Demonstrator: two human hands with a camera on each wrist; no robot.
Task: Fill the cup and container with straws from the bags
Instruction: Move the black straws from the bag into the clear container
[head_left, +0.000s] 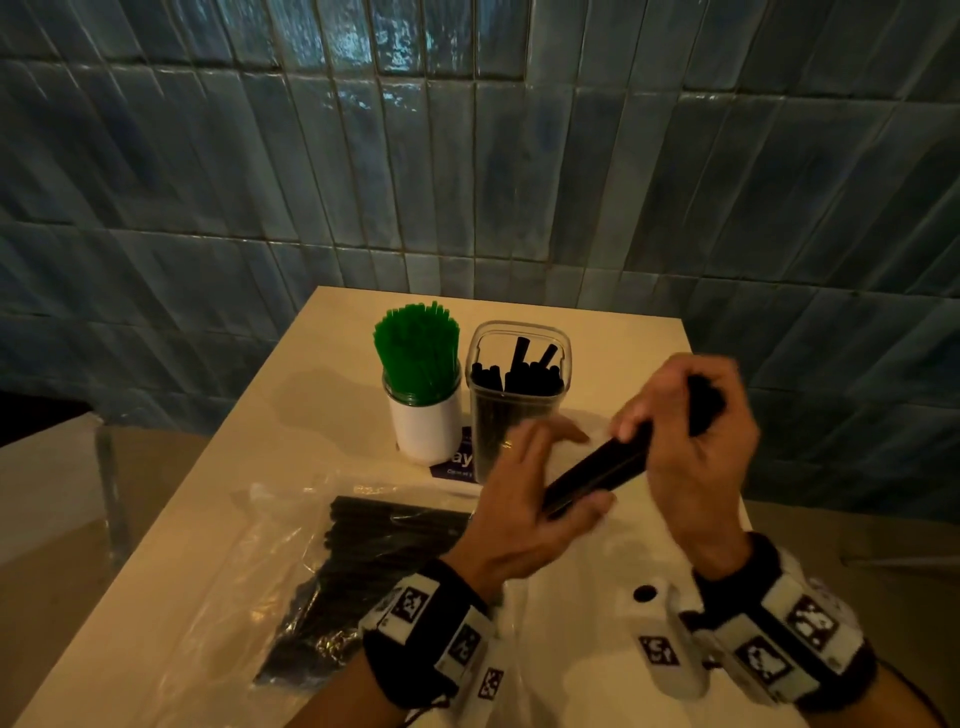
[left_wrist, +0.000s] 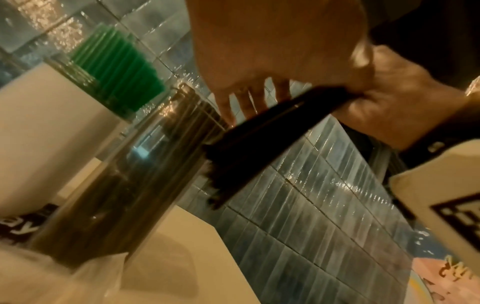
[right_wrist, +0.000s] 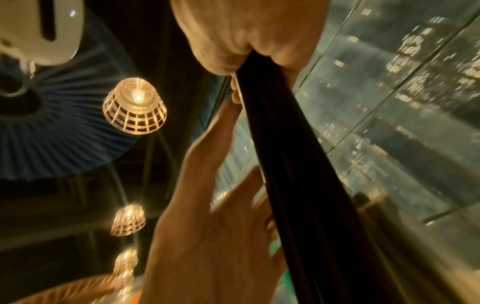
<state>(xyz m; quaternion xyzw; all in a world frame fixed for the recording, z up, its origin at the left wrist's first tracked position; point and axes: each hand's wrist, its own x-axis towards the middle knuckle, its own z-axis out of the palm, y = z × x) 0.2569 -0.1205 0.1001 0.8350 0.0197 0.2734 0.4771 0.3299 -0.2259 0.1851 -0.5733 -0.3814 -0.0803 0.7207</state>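
Observation:
My right hand (head_left: 685, 441) grips a bundle of black straws (head_left: 608, 465) near its upper end and holds it slanted above the table. My left hand (head_left: 545, 470) lies with straight fingers against the bundle's lower end, the thumb under it. The left wrist view shows the bundle (left_wrist: 249, 148) beside the clear container (left_wrist: 124, 174). Behind the hands, the container (head_left: 514, 395) holds several black straws. To its left, the white cup (head_left: 426, 421) is packed with green straws (head_left: 415, 358). A clear plastic bag (head_left: 291, 571) with more black straws (head_left: 374, 556) lies front left.
The white table (head_left: 249, 415) stands against a blue tiled wall (head_left: 467, 156). A purple card (head_left: 460, 460) lies under the cup and container. Crumpled clear plastic (head_left: 571, 613) covers the table beneath my wrists. A cardboard-coloured surface (head_left: 52, 493) sits left of the table.

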